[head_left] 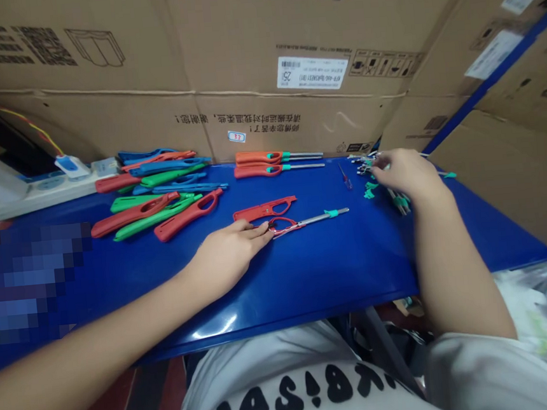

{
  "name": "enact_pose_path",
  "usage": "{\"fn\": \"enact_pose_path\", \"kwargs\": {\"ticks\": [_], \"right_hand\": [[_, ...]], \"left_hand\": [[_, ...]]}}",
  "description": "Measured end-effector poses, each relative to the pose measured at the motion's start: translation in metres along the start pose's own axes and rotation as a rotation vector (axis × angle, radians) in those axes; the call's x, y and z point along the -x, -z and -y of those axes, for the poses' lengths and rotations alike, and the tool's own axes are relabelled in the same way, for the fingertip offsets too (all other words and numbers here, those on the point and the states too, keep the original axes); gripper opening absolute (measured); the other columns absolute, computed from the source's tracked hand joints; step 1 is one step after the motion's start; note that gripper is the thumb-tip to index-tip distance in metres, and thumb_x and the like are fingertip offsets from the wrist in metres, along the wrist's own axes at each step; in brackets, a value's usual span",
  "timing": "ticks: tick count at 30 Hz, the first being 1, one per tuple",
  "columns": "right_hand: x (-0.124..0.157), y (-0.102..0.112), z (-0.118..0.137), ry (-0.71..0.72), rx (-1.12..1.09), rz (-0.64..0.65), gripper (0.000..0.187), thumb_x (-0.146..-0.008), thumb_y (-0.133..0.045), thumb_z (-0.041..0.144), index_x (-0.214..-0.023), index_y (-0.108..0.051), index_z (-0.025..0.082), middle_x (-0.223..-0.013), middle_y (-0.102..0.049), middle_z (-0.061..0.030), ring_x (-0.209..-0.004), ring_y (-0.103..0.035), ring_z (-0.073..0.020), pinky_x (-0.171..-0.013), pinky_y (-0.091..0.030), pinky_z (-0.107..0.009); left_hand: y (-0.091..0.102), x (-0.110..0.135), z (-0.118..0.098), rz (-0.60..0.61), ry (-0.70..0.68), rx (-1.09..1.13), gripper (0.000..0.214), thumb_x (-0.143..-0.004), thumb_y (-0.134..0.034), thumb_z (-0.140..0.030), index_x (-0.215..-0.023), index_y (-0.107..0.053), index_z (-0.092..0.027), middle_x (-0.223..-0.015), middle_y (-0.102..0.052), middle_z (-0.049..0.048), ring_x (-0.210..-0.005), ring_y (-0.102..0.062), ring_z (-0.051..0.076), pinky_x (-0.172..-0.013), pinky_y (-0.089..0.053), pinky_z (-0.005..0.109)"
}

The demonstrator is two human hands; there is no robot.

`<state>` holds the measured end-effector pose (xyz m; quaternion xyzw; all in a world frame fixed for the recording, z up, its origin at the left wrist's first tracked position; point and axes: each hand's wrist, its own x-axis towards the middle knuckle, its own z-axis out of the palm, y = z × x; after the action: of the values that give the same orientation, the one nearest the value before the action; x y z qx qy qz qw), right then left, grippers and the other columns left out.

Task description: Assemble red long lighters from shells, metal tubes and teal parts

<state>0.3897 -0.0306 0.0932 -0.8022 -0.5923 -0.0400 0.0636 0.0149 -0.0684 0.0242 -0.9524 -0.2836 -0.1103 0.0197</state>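
Note:
My left hand (pixel 229 250) reaches across the blue table with its fingers closed on the handle end of an opened red stick lighter (pixel 285 224). Its metal tube (pixel 315 218) points right and carries a green piece near the tip. Just behind lies a loose red handle half (pixel 264 211). On the right, my right hand (pixel 409 171) is curled over a pile of small metal and green parts (pixel 400 201). Its thumb and fingers come together at the pile; what they grip is too small to make out. A small screwdriver (pixel 346 178) lies left of this hand.
Two orange-red stick lighters (pixel 258 163) lie parallel at the back. Several red, green and blue handle shells (pixel 158 205) are heaped at left. Behind them runs a white power strip (pixel 47 191) with plugs. A cardboard wall (pixel 150 113) borders the blue table (pixel 336 269).

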Motion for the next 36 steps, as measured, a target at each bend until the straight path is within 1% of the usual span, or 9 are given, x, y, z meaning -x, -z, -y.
{"fn": "enact_pose_path", "kwargs": {"ticks": [3,6,11,15,19,23,28,31,36], "right_hand": [[-0.008,-0.002,-0.019,0.033,-0.026,0.204,0.017,-0.085,-0.062,0.022,-0.094,-0.075,0.018,-0.097,-0.074,-0.0131,-0.092,-0.068,-0.0282,-0.077,-0.050,-0.035],[-0.012,-0.007,-0.025,0.097,-0.043,0.275,0.027,-0.074,-0.065,0.012,-0.097,-0.077,0.020,-0.097,-0.074,-0.0083,-0.086,-0.068,-0.0233,-0.072,-0.050,-0.031],[-0.017,-0.017,-0.024,0.192,-0.027,0.361,0.034,-0.065,-0.069,0.010,-0.095,-0.077,0.024,-0.090,-0.074,-0.0023,-0.079,-0.068,-0.0194,-0.066,-0.049,-0.026],[-0.021,-0.023,-0.025,0.188,-0.030,0.391,0.028,-0.068,-0.071,0.016,-0.096,-0.074,0.023,-0.089,-0.075,-0.0024,-0.078,-0.068,-0.0195,-0.068,-0.049,-0.027],[-0.015,-0.022,-0.021,0.203,-0.089,0.429,0.022,-0.073,-0.071,0.022,-0.095,-0.071,0.021,-0.084,-0.074,-0.0036,-0.073,-0.066,-0.0197,-0.063,-0.048,-0.028],[-0.003,-0.020,-0.002,0.413,-0.221,0.510,0.021,-0.080,-0.069,0.037,-0.093,-0.072,0.021,-0.079,-0.072,-0.0027,-0.070,-0.063,-0.0178,-0.061,-0.047,-0.027],[0.012,-0.032,0.035,0.683,-0.339,0.454,0.028,-0.085,-0.065,0.043,-0.097,-0.070,0.018,-0.080,-0.067,-0.0034,-0.068,-0.059,-0.0155,-0.061,-0.047,-0.026],[0.021,-0.044,0.055,0.822,-0.444,0.333,0.028,-0.089,-0.062,0.041,-0.101,-0.070,0.017,-0.103,-0.063,-0.0092,-0.081,-0.060,-0.0164,-0.071,-0.051,-0.029],[0.029,-0.056,0.076,0.904,-0.541,0.288,0.025,-0.098,-0.051,0.037,-0.099,-0.066,0.017,-0.100,-0.065,-0.0088,-0.089,-0.061,-0.0188,-0.083,-0.049,-0.033]], "left_hand": [[0.002,-0.001,-0.001,-0.021,0.009,0.007,0.047,-0.091,-0.047,-0.005,-0.131,-0.068,-0.017,-0.132,-0.069,0.0067,-0.116,-0.066,0.026,-0.095,-0.059,0.041],[0.003,-0.001,-0.001,-0.034,0.031,0.040,0.048,-0.089,-0.047,-0.004,-0.129,-0.070,-0.019,-0.131,-0.070,0.0066,-0.120,-0.067,0.026,-0.100,-0.057,0.043],[0.005,0.000,0.000,-0.039,0.068,0.096,0.043,-0.094,-0.045,-0.011,-0.127,-0.070,-0.020,-0.129,-0.071,0.0074,-0.116,-0.070,0.025,-0.102,-0.056,0.042],[0.010,-0.001,-0.003,-0.001,0.094,0.084,0.043,-0.096,-0.043,-0.012,-0.130,-0.068,-0.019,-0.126,-0.072,0.0089,-0.113,-0.071,0.025,-0.098,-0.057,0.039],[0.014,-0.002,-0.008,0.051,0.140,0.048,0.042,-0.098,-0.044,-0.016,-0.135,-0.064,-0.018,-0.118,-0.076,0.0114,-0.101,-0.075,0.028,-0.085,-0.061,0.040],[0.016,-0.001,-0.012,0.037,0.148,0.024,0.040,-0.100,-0.044,-0.020,-0.133,-0.066,-0.020,-0.113,-0.077,0.0106,-0.098,-0.075,0.027,-0.080,-0.061,0.037],[0.013,0.000,-0.017,-0.040,0.147,-0.006,0.036,-0.101,-0.044,-0.025,-0.127,-0.069,-0.019,-0.119,-0.076,0.0081,-0.102,-0.073,0.026,-0.081,-0.060,0.035],[0.012,-0.001,-0.018,-0.095,0.115,0.004,0.035,-0.101,-0.046,-0.025,-0.126,-0.069,-0.019,-0.123,-0.073,0.0074,-0.109,-0.070,0.025,-0.088,-0.059,0.037],[0.012,-0.003,-0.014,-0.128,0.067,0.059,0.033,-0.099,-0.049,-0.022,-0.126,-0.069,-0.018,-0.121,-0.073,0.0088,-0.113,-0.066,0.026,-0.096,-0.056,0.042]]}}
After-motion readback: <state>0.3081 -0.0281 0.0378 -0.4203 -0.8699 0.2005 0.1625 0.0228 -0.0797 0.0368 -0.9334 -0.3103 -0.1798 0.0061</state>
